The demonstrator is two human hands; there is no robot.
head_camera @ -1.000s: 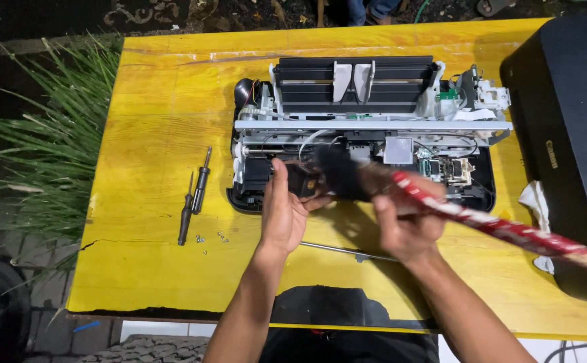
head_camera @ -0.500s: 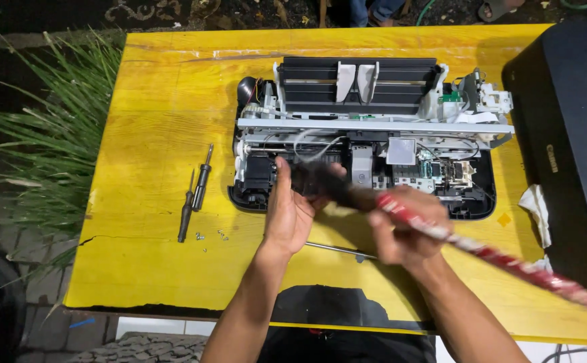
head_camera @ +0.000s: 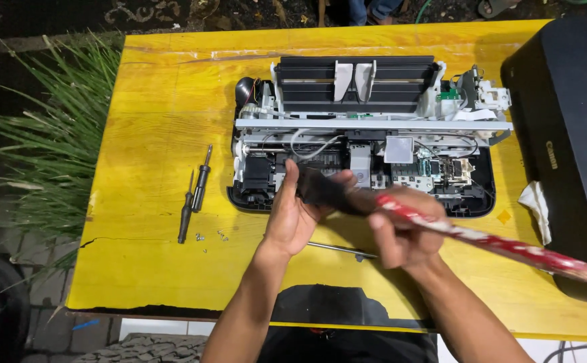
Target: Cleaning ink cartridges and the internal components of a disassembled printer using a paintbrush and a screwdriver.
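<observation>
An opened printer (head_camera: 367, 134) with its cover off lies on a yellow table (head_camera: 152, 134), its inner parts and wires bare. My right hand (head_camera: 401, 232) grips the red-and-white patterned handle (head_camera: 495, 245) of a brush. The dark bristles (head_camera: 324, 191) of that brush press against the palm and fingers of my left hand (head_camera: 293, 215), just in front of the printer's front edge. My left hand is spread around the bristles.
Two black screwdrivers (head_camera: 194, 191) and several small screws (head_camera: 211, 236) lie left of the printer. A thin metal rod (head_camera: 337, 250) rests under my hands. A black printer cover (head_camera: 569, 134) and a white cloth (head_camera: 537, 205) sit at the right. Grass (head_camera: 38, 148) borders the left.
The brush head has shifted left and nearer the table's front, with the handle dropping lower at the right. My left hand stays against the bristles.
</observation>
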